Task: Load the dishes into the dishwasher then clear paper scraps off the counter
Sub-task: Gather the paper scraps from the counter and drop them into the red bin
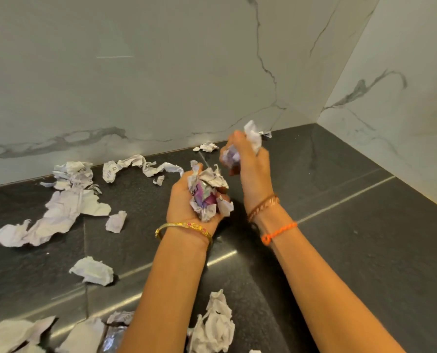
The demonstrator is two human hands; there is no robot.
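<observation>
Paper in your left hand: your left hand (187,200) is palm up over the middle of the tabletop, fingers curled round a wad of crumpled scraps (208,193), white with purple print.
Paper in your right hand: your right hand (246,159), nearer the back edge, has its fingers closed on a white scrap (253,135) that sticks out above the fist; a purple-tinted bit shows at the fingers, blurred.
Grip state: both grips are pinching paper, neither spread.
Loose scraps: a long torn strip (141,166) lies along the back edge; a small piece (207,147) sits just by the wall; a large crumpled sheet (57,215) lies toward the left edge; a ball (92,271) lies left of your left forearm; another crumpled piece (213,324) lies between your forearms near the front.
Wrists: a gold bangle (184,229) on your left; an orange thread band (278,233) and a copper bracelet (263,203) on your right.
Tabletop: dark speckled stone (365,238) with pale seams, glossy enough to show glare.
Room: white marble-look wall panels (136,85) with grey veins meet in the back right corner.
Cut off: scraps at the front left corner (14,335) run out of view; a shiny foil-like piece there is hard to identify.
</observation>
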